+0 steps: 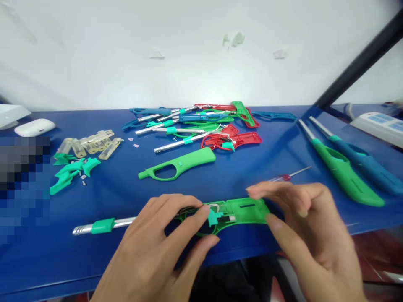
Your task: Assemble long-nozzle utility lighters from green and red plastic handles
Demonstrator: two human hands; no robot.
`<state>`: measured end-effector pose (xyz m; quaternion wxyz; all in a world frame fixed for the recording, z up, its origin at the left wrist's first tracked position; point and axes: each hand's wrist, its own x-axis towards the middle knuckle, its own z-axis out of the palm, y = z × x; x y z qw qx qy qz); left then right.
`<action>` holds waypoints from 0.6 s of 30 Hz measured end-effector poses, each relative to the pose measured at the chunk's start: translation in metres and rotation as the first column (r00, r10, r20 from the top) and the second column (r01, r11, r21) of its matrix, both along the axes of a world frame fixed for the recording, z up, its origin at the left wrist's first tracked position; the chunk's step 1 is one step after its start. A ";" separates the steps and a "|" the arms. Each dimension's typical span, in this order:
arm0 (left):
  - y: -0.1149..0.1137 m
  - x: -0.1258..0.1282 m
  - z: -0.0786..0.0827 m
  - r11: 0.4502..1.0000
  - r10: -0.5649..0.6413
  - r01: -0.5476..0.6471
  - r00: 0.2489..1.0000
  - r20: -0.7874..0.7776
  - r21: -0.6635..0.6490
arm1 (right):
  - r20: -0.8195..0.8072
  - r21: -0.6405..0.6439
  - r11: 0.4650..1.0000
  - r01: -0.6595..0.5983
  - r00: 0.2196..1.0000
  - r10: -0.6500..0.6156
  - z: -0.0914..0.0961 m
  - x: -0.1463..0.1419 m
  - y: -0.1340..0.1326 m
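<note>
R hand (311,226) thumb and fingers clamped on rear end of open green lighter shell (242,212); L hand (157,247) thumb and index pinch its trigger end. Shell lies flat at table (103,264) front edge, metal tube (126,222) sticking out left of grip. Screwdriver (283,177) just beyond R fingers; green cover half (179,164) further beyond.

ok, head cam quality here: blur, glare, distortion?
Head view: soft even light, faint shadows beneath left hand and right hand on the green lighter shell; hands slightly soft; small glint on its metal tube; pixelated block at left; wide-angle bowing of the table edge.
</note>
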<state>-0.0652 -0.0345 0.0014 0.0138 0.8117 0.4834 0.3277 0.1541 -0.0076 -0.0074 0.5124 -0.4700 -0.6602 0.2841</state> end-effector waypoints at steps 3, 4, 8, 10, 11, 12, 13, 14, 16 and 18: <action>0.000 -0.001 -0.004 1.000 0.005 -0.005 1.000 -0.023 0.010 | -0.013 0.030 0.999 0.017 1.000 -0.016 -0.001 -0.005 0.002; 0.000 -0.001 -0.005 1.000 0.016 -0.016 0.999 -0.028 0.015 | -0.028 0.032 0.999 0.031 0.999 -0.030 -0.001 -0.005 0.002; -0.001 -0.002 -0.010 0.998 0.058 -0.057 0.998 -0.018 0.027 | -0.031 -0.003 1.000 0.026 0.999 -0.026 0.001 -0.004 0.003; -0.001 -0.002 -0.010 0.999 0.047 -0.047 0.999 0.004 0.023 | 0.039 0.003 1.000 -0.019 0.999 0.019 0.005 -0.003 0.004; 0.000 -0.002 -0.011 0.999 0.038 -0.039 0.999 0.015 0.025 | 0.089 0.014 0.999 -0.034 0.995 0.032 0.009 -0.003 0.006; 0.000 -0.003 -0.011 0.999 0.031 -0.032 0.999 0.024 0.031 | 0.150 0.035 0.998 -0.047 0.988 0.041 0.014 -0.003 0.010; 0.001 -0.003 -0.010 0.999 0.025 -0.026 0.999 0.027 0.038 | 0.224 0.063 0.996 -0.059 0.974 0.044 0.021 -0.005 0.015; 0.002 -0.003 -0.010 0.999 0.017 -0.019 1.000 0.025 0.044 | 0.324 0.101 0.990 -0.098 0.944 0.061 0.029 -0.008 0.023; 0.003 -0.003 -0.010 0.998 0.010 -0.011 1.000 0.021 0.055 | 0.549 0.156 0.962 -0.222 0.829 0.102 0.047 -0.016 0.045; 0.003 -0.003 -0.008 0.998 0.003 -0.004 1.000 0.018 0.067 | 0.702 0.201 0.893 -0.403 0.695 0.156 0.066 -0.028 0.076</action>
